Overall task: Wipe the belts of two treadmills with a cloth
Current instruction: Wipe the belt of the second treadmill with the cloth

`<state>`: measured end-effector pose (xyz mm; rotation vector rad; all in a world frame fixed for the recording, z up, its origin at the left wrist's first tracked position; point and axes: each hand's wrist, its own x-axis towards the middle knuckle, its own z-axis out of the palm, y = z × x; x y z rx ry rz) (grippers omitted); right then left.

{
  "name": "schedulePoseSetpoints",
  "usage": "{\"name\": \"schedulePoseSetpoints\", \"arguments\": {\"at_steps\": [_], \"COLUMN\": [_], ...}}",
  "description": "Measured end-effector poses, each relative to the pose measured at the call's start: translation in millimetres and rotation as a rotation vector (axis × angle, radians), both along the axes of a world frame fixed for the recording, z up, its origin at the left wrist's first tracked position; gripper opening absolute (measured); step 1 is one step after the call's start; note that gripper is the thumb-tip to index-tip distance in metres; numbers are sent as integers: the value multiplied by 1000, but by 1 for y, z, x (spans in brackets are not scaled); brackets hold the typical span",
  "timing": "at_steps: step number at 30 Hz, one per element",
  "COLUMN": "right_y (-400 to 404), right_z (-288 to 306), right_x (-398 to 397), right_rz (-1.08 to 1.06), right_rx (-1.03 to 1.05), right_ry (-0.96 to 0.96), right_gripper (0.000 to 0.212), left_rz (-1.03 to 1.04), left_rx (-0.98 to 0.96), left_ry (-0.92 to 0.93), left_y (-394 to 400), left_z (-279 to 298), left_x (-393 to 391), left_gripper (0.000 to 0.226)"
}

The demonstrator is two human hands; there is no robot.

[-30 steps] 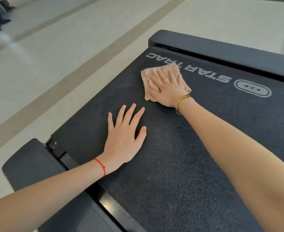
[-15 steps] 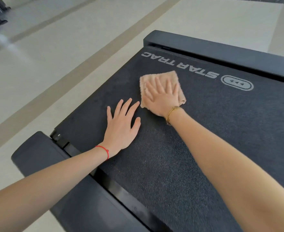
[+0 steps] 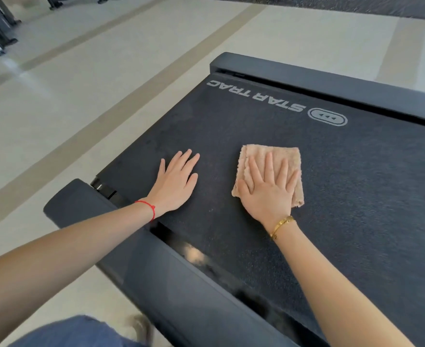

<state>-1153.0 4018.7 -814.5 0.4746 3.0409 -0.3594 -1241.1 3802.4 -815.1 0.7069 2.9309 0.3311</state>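
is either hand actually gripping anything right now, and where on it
Nothing is gripped. The right hand presses flat on the middle of the cloth; the left hand lies flat on the bare belt.

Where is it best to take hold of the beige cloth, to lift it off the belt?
Probably the cloth is best pinched at its far edge, coming from above. That strip lies bare beyond the fingertips of the right hand, which presses flat on the rest. The cloth lies flat on the belt.

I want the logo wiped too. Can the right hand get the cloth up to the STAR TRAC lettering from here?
Probably yes: the right hand presses the cloth flat, and only bare belt lies between it and the lettering.
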Motion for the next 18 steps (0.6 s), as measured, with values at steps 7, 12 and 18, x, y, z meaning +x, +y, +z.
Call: {"name": "schedulePoseSetpoints", "arguments": {"at_steps": [7, 12, 18], "right_y": [-83, -113, -120], "right_z": [-1, -7, -5], "right_x": [18, 8, -37], "right_rz": [216, 266, 242], "right_rx": [-5, 12, 31], "right_ry": [41, 43, 15], "right_gripper": [64, 63, 62], "left_rz": [-146, -120, -174], "left_rx": [-124, -75, 8], "left_ry": [22, 10, 40], "left_y": [-35, -53, -64], "left_z": [7, 6, -3], "left_x": [-3, -19, -43], "left_gripper": [54, 52, 54]}}
